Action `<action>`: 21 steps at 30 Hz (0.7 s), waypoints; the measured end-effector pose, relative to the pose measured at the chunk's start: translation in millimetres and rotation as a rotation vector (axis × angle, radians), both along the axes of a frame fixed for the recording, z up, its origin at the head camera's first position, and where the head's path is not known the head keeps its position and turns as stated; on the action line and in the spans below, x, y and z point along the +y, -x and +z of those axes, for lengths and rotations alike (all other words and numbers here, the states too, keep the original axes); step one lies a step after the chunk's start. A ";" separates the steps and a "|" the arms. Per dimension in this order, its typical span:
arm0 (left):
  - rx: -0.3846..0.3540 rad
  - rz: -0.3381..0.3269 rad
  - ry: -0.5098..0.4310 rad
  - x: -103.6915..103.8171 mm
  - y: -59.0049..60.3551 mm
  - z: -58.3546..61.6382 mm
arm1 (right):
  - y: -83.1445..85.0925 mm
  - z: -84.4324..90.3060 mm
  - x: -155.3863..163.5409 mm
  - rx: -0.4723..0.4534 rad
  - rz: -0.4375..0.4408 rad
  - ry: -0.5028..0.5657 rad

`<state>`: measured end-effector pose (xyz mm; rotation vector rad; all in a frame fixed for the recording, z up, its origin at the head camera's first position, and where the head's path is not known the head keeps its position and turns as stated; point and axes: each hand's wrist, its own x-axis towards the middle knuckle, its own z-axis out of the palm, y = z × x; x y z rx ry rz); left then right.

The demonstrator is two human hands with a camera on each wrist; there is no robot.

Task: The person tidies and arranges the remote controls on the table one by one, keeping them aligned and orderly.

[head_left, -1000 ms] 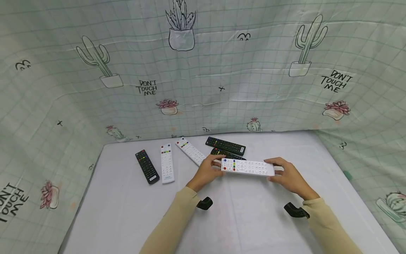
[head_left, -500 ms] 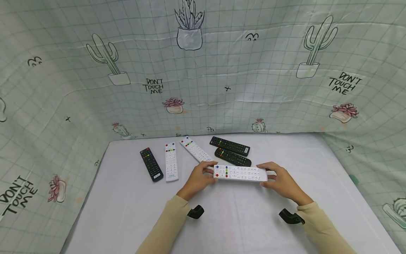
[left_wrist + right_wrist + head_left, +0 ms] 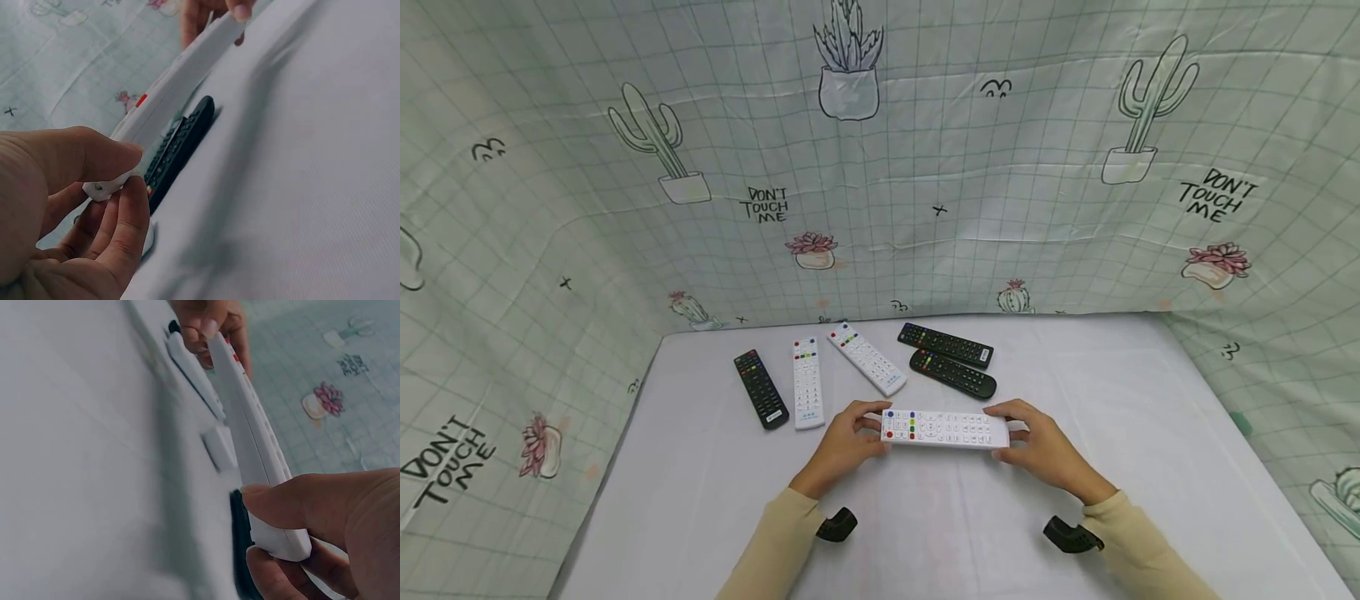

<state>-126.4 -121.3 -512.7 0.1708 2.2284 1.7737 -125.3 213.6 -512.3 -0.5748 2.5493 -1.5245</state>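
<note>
Long white plastic remote (image 3: 945, 429): white body, white keys, with red, blue, green and yellow buttons at its left end. Two more white remotes (image 3: 807, 382) and (image 3: 867, 359): same coloured buttons near the top, pale keys below. Three black remotes (image 3: 761, 400), (image 3: 945, 344), (image 3: 953, 373): black bodies, small red, green and yellow buttons, light keys. Table (image 3: 700, 500): plain white cloth. Backdrop fabric (image 3: 1000, 167): pale mint green, thin grid lines, outlined green cacti in white pots, pink succulents, black "DON'T TOUCH ME" lettering. Sleeves (image 3: 775, 542): beige.
</note>
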 end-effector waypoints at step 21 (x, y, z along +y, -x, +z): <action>-0.002 0.005 0.048 -58.4 -39.1 -6.5 | -43.0 -14.9 -63.3 0.006 0.078 -0.028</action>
